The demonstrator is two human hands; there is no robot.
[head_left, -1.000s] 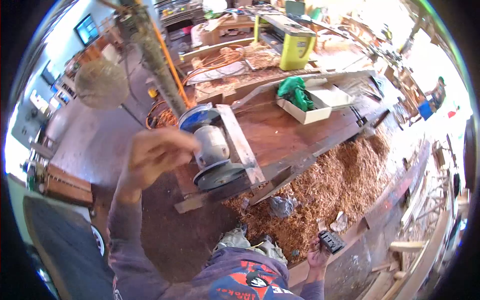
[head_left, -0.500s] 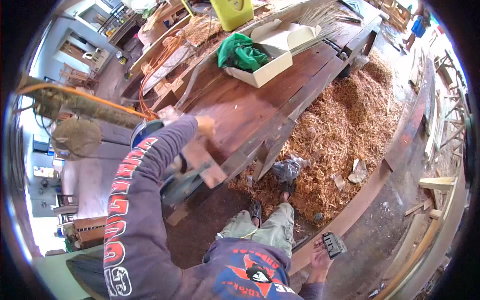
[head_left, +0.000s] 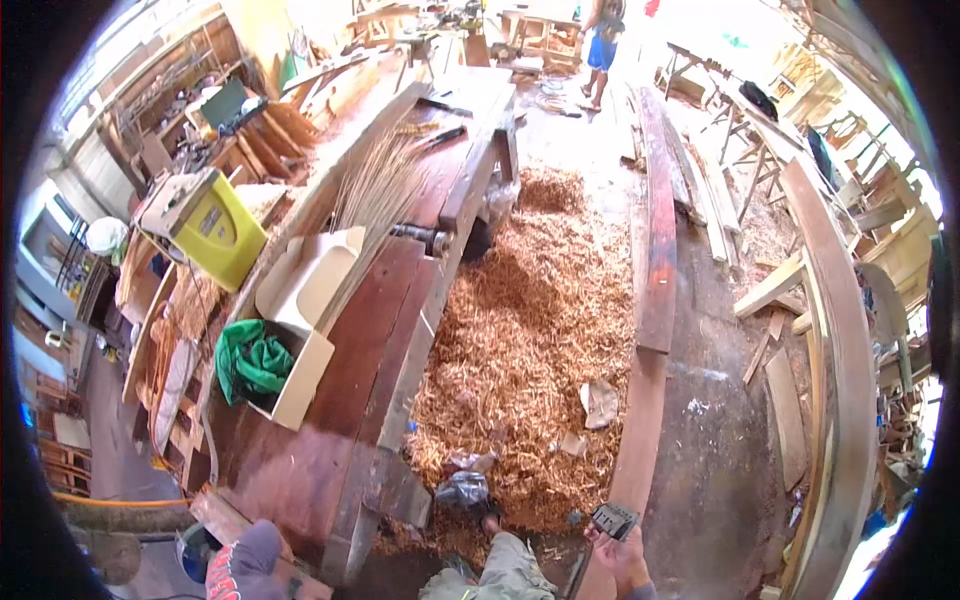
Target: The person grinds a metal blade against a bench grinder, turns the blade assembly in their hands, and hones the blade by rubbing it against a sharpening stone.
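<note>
My right hand (head_left: 622, 560), low and right of centre, has its fingers around a small dark grey slotted block (head_left: 614, 521). At the lower left, my left sleeve (head_left: 243, 562) reaches over the near end of the wooden bench (head_left: 335, 400), beside a wooden strip (head_left: 222, 518). The fingers of my left hand are hidden there. On the bench a cream open cardboard box (head_left: 308, 378) holds a green cloth (head_left: 250, 362).
Wood shavings (head_left: 530, 330) cover the floor between the bench and a long plank (head_left: 640, 400). A yellow-green machine (head_left: 215, 228) stands at the left. Timber (head_left: 835, 350) lines the right. Another person (head_left: 603, 45) stands far back.
The view has swung right, so the bench and box now appear further left. My left arm has moved to the lower left edge. My right hand still holds the grey block.
</note>
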